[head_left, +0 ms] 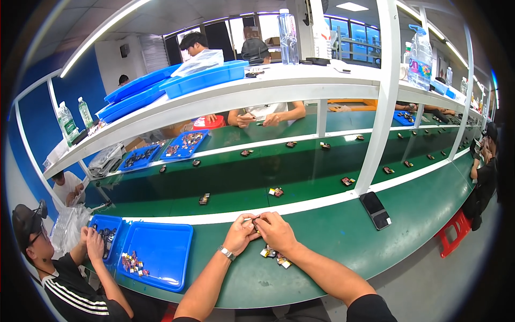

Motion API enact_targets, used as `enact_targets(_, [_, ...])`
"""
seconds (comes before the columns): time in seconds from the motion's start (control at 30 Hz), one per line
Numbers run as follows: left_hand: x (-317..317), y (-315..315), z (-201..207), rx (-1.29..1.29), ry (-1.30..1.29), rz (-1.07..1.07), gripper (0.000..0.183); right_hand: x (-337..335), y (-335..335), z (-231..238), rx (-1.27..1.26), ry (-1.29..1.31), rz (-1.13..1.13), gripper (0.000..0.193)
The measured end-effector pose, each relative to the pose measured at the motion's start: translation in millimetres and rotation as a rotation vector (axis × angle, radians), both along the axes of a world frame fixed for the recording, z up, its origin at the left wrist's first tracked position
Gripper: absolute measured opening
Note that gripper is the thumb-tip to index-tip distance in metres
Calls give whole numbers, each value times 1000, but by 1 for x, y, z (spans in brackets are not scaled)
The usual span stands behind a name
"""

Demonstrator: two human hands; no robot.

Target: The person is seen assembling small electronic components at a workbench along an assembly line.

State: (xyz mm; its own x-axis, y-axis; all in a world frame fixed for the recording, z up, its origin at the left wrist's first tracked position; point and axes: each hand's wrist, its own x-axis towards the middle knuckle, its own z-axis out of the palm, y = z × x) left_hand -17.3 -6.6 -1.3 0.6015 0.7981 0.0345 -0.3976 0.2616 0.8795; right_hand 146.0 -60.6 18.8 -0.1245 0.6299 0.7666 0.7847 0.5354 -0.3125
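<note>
The left hand [239, 236] and right hand [277, 232] together pinch a small dark part [256, 223], mostly hidden by their grip, its shape unclear. It is above the green desk [327, 244], near a loose cluster of parts [275, 256], details indistinct.

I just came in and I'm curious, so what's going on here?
The camera wearer's left hand and right hand together hold a small dark part above a green workbench. More small parts lie nearer the wearer. To the left, a large blue tray holds more. Farther left, a co-worker's hands are close together by a smaller tray; I can't tell what they hold. Across the white strip, other pieces sit spaced out.
</note>
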Motion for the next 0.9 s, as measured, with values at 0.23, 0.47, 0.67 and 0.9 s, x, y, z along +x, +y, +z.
enact_targets(0.23, [6,-3,1,19,42,31,24,3,5,-8,58,-83,-40,19])
enact_targets(0.47, [5,1,1,13,4,106,30,-12,6,-4,-66,38,-25,25])
enact_targets(0.67, [6,4,1,166,115,317,40,-1,75,-10,-181,27,-77,28])
enact_targets(0.9, [-5,9,-12,248,176,400,29,1,114,-7,-496,-127,-158,37])
